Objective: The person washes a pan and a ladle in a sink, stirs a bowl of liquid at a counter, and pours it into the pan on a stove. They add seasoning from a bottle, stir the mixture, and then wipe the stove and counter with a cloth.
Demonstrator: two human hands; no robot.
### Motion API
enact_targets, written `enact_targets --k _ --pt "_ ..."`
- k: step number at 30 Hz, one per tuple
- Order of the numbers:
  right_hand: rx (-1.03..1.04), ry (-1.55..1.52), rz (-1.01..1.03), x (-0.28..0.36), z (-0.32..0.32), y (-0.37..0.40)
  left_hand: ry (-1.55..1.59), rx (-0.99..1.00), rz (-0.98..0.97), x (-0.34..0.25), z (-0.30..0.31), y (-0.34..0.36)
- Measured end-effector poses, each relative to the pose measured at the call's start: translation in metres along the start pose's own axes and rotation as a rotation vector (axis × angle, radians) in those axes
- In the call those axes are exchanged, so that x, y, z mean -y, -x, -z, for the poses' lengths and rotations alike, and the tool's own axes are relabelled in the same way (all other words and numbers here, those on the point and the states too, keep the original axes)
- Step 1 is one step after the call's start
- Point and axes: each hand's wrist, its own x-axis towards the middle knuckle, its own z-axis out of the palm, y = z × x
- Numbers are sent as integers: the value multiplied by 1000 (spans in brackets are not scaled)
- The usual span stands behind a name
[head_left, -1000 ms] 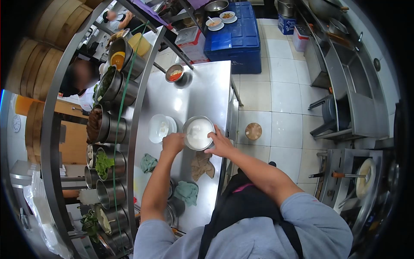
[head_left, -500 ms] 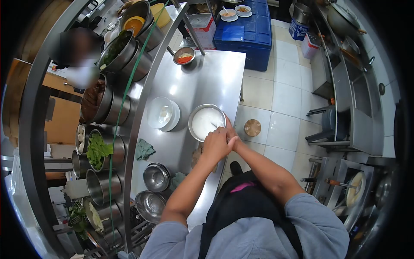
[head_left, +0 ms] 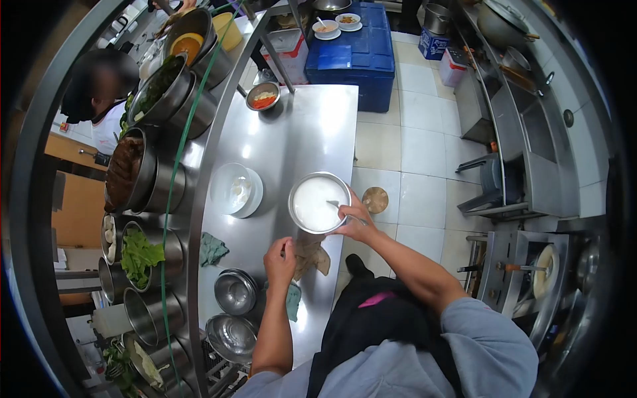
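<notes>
Right hand grips the bowl — spoon slanting, handle back and rightward.

Metal bowl | upright | white contents | utensil slanting over rim | right grip

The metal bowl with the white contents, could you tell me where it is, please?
In the head view, the metal bowl is near the middle, held in the right hand by the right edge of the table, beyond the brown cloth.

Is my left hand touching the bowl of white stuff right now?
No, your left hand is apart from the bowl, which your right hand holds at its rim.
</notes>
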Motion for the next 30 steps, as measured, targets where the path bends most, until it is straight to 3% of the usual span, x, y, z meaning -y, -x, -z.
enact_targets --k 4,7,10,12,14,16,18,20,22,25,26,30 --pt "-86 126 -2 39 45 27 -25 50 -28 6 -14 16" --pt "-216 44 -120 50 75 80 -42 166 -29 3 -36 31" --pt "-354 -620 -393 60 114 138 51 315 -94 5 -90 41" --pt "-412 180 -78 132 192 161 152 519 -172 -6 -138 43" --pt "-522 268 -159 170 245 212 167 736 -66 -73 -184 61" --pt "-578 294 -197 197 291 257 172 838 -447 -132 -240 82" --pt "-673 379 -242 226 337 312 78 885 -538 -196 -302 114" --pt "-772 463 -269 257 378 359 166 1023 -656 -273 -357 160" --pt "-867 569 -325 284 414 404 343 1135 -641 -338 -410 215" --pt "-995 771 -272 302 470 470 7 976 -971 -400 -494 289" --pt "-1010 749 -371 303 483 496 -24 918 -1116 -393 -542 303" --pt "-1152 841 -481 304 534 574 -479 936 -1308 -418 -585 362"
